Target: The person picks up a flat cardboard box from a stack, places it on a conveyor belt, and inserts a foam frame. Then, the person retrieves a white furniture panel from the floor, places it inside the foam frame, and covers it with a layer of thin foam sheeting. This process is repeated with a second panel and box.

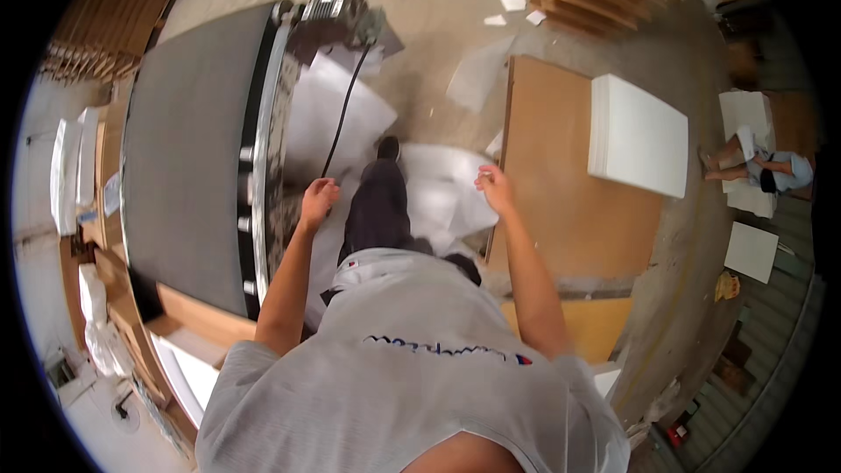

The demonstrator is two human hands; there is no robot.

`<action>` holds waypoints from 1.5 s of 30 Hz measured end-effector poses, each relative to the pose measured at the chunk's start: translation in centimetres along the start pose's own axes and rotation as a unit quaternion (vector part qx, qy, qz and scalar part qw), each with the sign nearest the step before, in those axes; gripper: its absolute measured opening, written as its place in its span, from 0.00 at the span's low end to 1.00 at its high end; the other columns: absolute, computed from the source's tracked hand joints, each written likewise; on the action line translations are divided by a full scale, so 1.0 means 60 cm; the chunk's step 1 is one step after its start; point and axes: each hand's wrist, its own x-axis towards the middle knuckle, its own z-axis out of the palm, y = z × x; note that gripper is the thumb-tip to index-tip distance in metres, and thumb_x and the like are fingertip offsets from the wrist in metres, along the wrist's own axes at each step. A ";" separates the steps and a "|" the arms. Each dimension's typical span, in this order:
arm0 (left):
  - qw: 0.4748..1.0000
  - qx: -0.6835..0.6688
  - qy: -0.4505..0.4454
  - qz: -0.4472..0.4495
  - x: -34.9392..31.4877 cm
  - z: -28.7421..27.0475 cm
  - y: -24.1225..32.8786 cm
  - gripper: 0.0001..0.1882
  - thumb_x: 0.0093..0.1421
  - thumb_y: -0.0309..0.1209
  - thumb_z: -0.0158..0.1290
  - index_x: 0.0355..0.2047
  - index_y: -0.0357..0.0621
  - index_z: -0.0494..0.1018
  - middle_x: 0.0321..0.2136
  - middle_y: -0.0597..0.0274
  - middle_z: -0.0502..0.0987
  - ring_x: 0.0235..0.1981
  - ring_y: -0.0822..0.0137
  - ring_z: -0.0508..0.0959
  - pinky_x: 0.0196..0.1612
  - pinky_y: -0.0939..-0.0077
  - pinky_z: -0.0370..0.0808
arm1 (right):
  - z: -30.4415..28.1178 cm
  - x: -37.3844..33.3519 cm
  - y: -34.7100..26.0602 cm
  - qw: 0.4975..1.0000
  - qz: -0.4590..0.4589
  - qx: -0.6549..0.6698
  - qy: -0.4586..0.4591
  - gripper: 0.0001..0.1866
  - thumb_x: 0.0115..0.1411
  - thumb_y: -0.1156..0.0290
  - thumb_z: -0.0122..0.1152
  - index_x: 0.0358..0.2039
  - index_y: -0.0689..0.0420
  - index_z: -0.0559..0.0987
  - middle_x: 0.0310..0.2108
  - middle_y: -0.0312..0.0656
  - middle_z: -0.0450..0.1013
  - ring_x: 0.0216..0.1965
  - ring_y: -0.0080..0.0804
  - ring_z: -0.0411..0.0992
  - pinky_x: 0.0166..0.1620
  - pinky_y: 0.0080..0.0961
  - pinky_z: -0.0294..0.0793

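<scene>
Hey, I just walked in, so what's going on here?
A person in a grey T-shirt stands between a long, dark-topped machine and a brown board bearing a stack of white sheets. The left hand is at a black cable; whether it grips it is unclear. The right hand is near the board's edge, by loose white sheeting, with nothing clearly held. Farther right is another person.

Seemingly a factory workshop: belt conveyor, white panel stack.
</scene>
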 end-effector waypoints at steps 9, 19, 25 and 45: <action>0.870 0.398 -0.247 0.153 0.477 0.266 0.300 0.22 0.60 0.45 0.51 0.45 0.40 0.75 0.41 0.47 0.80 0.46 0.48 0.78 0.50 0.57 0.74 | -0.121 0.277 0.024 0.977 0.055 -0.148 0.147 0.13 0.63 0.67 0.51 0.45 0.57 0.76 0.30 0.42 0.75 0.31 0.36 0.74 0.37 0.34 0.74; 0.901 0.327 -0.166 0.233 0.984 0.444 0.913 0.19 0.54 0.42 0.52 0.37 0.40 0.79 0.32 0.49 0.82 0.37 0.53 0.82 0.42 0.62 0.78 | -0.253 0.570 -0.212 0.939 0.268 0.014 0.215 0.12 0.64 0.64 0.52 0.41 0.56 0.78 0.31 0.42 0.77 0.30 0.33 0.75 0.35 0.33 0.74; 0.852 0.301 -0.366 0.225 1.145 0.536 0.958 0.17 0.55 0.42 0.54 0.33 0.40 0.81 0.28 0.57 0.82 0.32 0.64 0.81 0.42 0.67 0.77 | -0.381 0.819 -0.323 0.925 0.110 0.050 0.361 0.12 0.64 0.63 0.52 0.38 0.56 0.80 0.31 0.42 0.79 0.29 0.32 0.75 0.34 0.32 0.75; 0.911 0.010 -0.336 0.241 1.416 0.778 1.685 0.12 0.64 0.35 0.51 0.42 0.40 0.74 0.33 0.61 0.80 0.33 0.66 0.80 0.42 0.71 0.76 | -1.178 0.660 -2.048 0.365 -0.209 -0.523 0.741 0.17 0.55 0.71 0.54 0.45 0.48 0.81 0.39 0.41 0.79 0.44 0.43 0.76 0.47 0.39 0.75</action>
